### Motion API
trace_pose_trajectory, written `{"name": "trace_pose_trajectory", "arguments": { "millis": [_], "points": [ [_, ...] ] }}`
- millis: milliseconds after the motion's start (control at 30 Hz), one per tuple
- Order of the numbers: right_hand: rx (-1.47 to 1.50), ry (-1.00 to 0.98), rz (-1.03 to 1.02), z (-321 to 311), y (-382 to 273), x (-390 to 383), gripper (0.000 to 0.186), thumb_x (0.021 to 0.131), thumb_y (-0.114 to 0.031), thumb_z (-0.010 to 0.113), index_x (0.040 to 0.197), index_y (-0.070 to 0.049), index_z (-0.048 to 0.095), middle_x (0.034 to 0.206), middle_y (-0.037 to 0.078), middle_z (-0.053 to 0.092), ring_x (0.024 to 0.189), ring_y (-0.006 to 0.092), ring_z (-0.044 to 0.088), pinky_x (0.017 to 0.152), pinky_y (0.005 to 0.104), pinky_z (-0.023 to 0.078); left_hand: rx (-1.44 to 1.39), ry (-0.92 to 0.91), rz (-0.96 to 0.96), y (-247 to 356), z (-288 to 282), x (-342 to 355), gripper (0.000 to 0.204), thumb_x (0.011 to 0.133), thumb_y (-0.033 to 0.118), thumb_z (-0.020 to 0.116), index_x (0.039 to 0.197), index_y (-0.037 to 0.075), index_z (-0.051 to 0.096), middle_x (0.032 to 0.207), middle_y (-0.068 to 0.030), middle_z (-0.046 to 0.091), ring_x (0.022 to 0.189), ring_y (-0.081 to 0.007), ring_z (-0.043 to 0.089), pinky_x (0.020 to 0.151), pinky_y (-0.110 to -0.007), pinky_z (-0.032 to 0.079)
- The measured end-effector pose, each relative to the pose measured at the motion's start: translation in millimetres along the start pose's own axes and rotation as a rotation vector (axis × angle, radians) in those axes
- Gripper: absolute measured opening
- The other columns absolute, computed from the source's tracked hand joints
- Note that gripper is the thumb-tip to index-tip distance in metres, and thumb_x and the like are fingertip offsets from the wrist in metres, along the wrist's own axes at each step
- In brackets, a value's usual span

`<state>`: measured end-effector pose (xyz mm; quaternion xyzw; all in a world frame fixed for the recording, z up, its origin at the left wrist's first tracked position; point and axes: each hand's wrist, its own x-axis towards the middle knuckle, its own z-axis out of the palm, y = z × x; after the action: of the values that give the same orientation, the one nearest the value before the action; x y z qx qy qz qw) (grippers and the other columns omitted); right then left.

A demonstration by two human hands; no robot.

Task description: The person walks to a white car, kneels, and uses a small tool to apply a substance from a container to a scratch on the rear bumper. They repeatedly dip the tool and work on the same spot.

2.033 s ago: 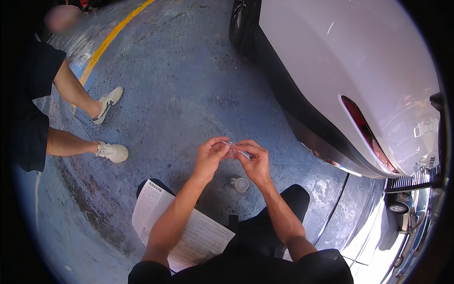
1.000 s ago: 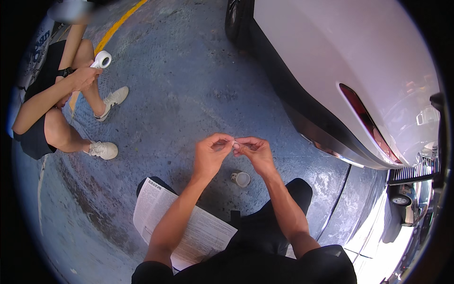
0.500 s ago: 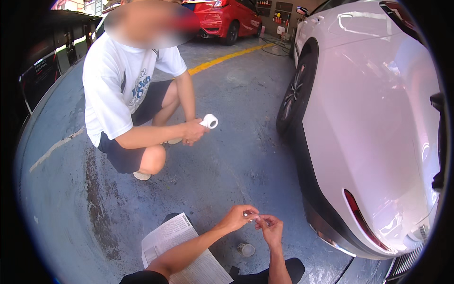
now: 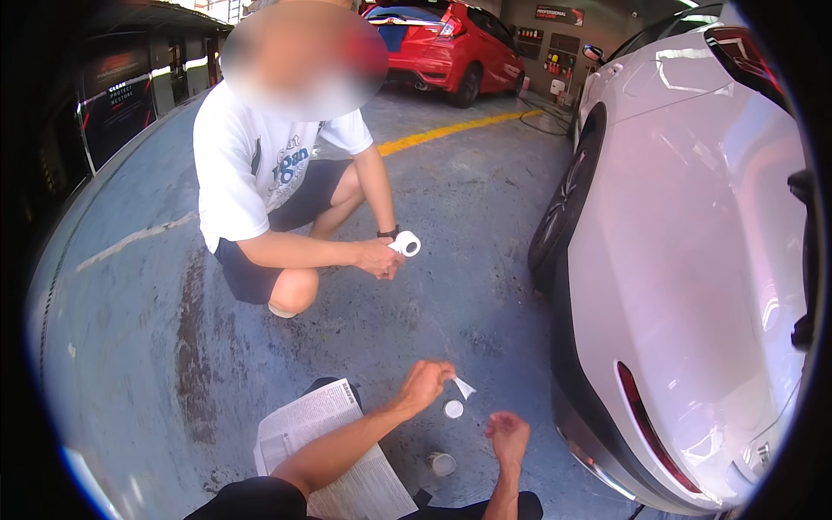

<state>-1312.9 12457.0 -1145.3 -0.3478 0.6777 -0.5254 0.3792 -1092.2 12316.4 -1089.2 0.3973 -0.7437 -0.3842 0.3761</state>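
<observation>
My left hand (image 4: 425,386) pinches a small white triangular piece (image 4: 465,387) by its narrow end; whether it is paper or cloth I cannot tell. Just below it, on the blue floor, stands a small round container with a white top (image 4: 453,408). My right hand (image 4: 509,436) is held apart, fingers curled inward; anything in them is hidden. Between my forearms sits an open cup or tin (image 4: 441,464) with a pale inside. Under my left forearm lies a sheet of newspaper (image 4: 364,485).
A white car (image 4: 659,260) fills the right side, its dark lower bumper close to my right hand. Across from me squats a person (image 4: 260,173) holding a white roll (image 4: 406,243). Farther back are a yellow floor line (image 4: 459,130) and a red car (image 4: 433,61).
My hands have come apart from a joint pinch. The white piece now hangs plainly from my left hand, and the white-topped container shows beneath it. My right hand has moved slightly lower.
</observation>
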Motion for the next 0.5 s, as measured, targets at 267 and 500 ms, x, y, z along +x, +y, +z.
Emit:
{"name": "trace_pose_trajectory", "arguments": {
  "millis": [267, 500],
  "points": [
    [-0.107, -0.029, -0.562, 36.8, -29.0, -15.6, 0.016, 0.092, -0.003, 0.077, 0.107, 0.004, 0.074, 0.079, 0.008, 0.074, 0.061, 0.0155, 0.065, 0.063, 0.031, 0.057, 0.118, -0.346, 0.094, 21.8, 21.4, -20.3, 0.014, 0.098, 0.013, 0.067, 0.104, 0.002, 0.071, 0.102, -0.0132, 0.071, 0.097, -0.0376, 0.07, 0.08, -0.046, 0.054],
    [-0.208, -0.068, -0.213, 31.1, -31.6, -31.8, 0.018, 0.096, -0.012, 0.074, 0.093, 0.006, 0.075, 0.068, 0.006, 0.068, 0.061, 0.011, 0.062, 0.056, 0.0285, 0.05, 0.012, -0.393, 0.069, 12.6, 34.1, -30.5, 0.012, 0.096, 0.01, 0.067, 0.102, 0.001, 0.072, 0.102, -0.0142, 0.073, 0.094, -0.0388, 0.069, 0.08, -0.047, 0.054]
  ]
}}
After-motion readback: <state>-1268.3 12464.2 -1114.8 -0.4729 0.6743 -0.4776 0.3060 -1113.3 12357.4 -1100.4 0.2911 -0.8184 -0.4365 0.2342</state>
